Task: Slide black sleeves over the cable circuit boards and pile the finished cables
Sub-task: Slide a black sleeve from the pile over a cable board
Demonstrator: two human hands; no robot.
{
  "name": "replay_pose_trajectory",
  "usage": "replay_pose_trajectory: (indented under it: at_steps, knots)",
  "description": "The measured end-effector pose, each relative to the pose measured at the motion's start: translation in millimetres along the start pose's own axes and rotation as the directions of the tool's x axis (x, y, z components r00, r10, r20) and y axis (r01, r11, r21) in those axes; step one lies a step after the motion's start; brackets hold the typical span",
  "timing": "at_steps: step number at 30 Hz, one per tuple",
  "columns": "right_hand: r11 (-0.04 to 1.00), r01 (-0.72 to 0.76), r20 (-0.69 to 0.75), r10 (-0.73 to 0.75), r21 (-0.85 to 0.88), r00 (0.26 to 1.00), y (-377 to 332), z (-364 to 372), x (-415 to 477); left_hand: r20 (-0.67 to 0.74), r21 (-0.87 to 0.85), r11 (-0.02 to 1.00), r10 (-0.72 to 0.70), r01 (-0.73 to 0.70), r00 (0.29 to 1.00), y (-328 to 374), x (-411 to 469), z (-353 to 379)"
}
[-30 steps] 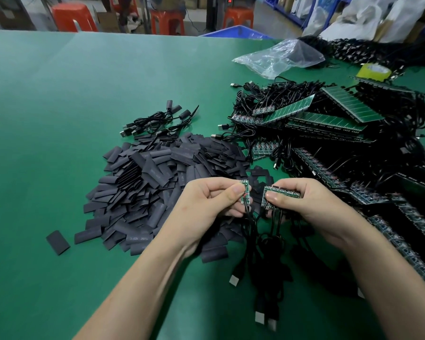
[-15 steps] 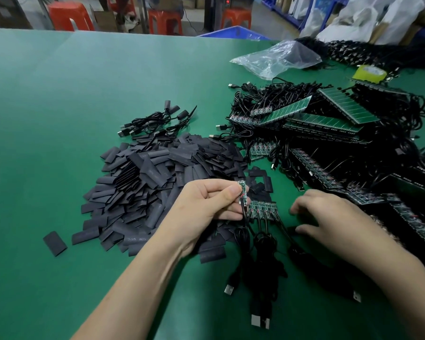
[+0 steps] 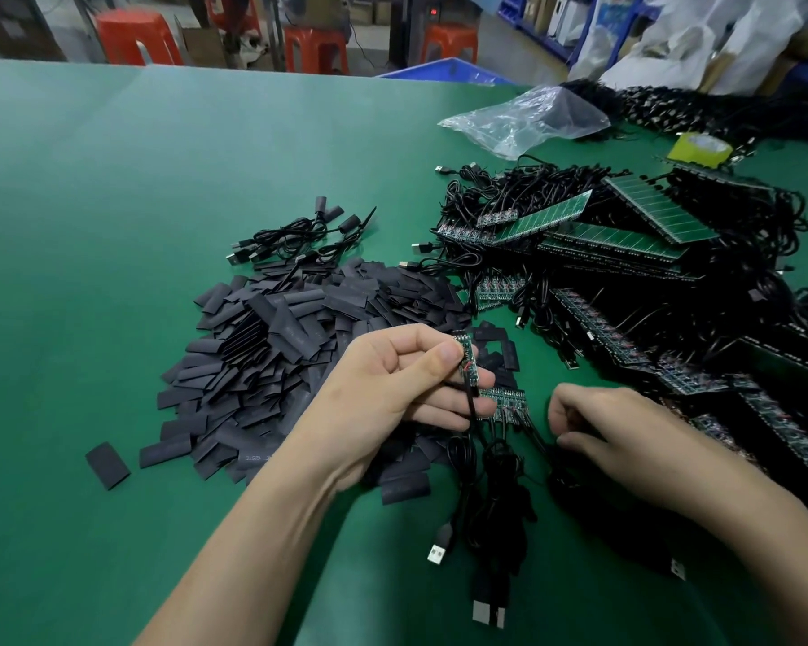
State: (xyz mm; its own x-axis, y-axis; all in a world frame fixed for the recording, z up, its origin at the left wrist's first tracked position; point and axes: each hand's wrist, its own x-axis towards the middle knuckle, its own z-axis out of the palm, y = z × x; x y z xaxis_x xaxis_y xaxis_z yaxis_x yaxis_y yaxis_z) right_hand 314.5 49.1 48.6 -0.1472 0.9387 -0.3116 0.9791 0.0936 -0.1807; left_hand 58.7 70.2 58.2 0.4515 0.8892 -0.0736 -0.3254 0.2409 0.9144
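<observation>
Across the whole frame spreads the green worktop (image 3: 159, 179). At the right lies a big tangle of black cables and green board strips (image 3: 649, 254). Left of centre sits the pile of black sleeves (image 3: 276, 347), with a small bunch of sleeved cables (image 3: 299, 235) just above it. Below centre, the left hand (image 3: 393, 389) pinches one circuit board (image 3: 465, 361) upright between thumb and forefinger, its cable hanging down. The right hand (image 3: 626, 440) rests low, fingers curled among cables; whether it grasps one, I cannot tell. A short board strip (image 3: 504, 403) lies between the hands.
</observation>
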Motion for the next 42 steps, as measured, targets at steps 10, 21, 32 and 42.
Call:
replay_pose_trajectory:
  at_steps: [10, 21, 32, 42]
  knots:
    - [0.995, 0.025, 0.05, -0.02, -0.093, 0.999, 0, -3, -6, -0.019, -0.011, 0.988, 0.153, -0.154, 0.988, 58, -14, 6]
    - [0.998, -0.067, -0.02, 0.067, -0.019, 0.998, 0, -8, -3, -0.188, 0.132, 0.963, 0.256, -0.234, 0.948, 82, -16, -14]
    - [-0.25, 0.146, -0.208, -0.242, 0.957, 0.948, -108, -36, 31, -0.172, 0.055, 0.996, 0.081, -0.073, 0.982, 56, -18, -24]
    - [-0.212, 0.045, -0.105, -0.279, 0.976, 0.954, -143, -7, 62, -0.458, 0.308, 0.935, 0.309, -0.178, 0.834, 18, -7, -49]
